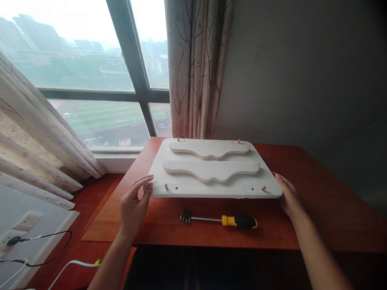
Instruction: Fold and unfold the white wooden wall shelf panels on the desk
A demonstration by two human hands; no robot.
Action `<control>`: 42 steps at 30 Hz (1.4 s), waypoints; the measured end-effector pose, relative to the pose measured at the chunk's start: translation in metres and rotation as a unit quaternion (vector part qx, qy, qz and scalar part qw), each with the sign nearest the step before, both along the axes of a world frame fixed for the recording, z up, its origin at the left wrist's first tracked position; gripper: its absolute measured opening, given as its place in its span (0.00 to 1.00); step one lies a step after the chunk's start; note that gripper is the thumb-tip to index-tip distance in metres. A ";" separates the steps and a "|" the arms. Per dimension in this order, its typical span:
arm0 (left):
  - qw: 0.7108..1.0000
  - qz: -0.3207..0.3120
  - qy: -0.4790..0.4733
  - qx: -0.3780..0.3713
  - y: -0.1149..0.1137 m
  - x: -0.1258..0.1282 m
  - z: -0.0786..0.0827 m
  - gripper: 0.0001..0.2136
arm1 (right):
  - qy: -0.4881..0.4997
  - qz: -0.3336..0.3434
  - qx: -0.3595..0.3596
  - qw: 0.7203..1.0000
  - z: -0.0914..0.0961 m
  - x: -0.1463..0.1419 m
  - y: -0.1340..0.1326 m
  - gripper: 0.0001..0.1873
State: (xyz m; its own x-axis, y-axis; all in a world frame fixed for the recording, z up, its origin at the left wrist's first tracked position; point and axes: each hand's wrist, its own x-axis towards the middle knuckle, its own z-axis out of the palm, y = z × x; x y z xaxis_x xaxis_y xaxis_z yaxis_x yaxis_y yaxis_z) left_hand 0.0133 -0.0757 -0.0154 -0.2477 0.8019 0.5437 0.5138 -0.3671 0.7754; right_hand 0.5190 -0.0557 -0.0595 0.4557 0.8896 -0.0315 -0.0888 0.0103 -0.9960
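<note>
A white board [211,187] lies flat on the red-brown table [302,217]. Two wavy white strips [211,170] [209,149] lie on top of it. Short wooden dowels [166,186] stick up near its corners. My left hand [134,203] is at the board's near left corner, fingers curved and apart, fingertips touching the edge. My right hand [288,195] rests against the near right corner with fingers stretched along the edge. Neither hand holds a tool.
A screwdriver with a yellow and black handle [238,221] lies on the table in front of the board beside several metal pieces [186,215]. A wall and curtain [196,68] stand behind; a window [90,80] at left. Cables and sockets [18,237] sit low left.
</note>
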 end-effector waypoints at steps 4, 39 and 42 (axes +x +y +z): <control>1.000 0.005 -0.010 0.000 0.000 0.002 0.000 0.09 | -0.007 0.005 0.002 1.000 -0.001 0.001 0.000 0.27; 0.999 0.005 -0.004 0.040 -0.001 0.004 -0.004 0.09 | 0.006 0.021 0.006 1.000 0.003 -0.005 0.001 0.29; 0.999 0.013 0.012 0.044 -0.001 0.005 -0.003 0.09 | 0.003 0.023 0.008 1.000 0.001 -0.003 0.000 0.29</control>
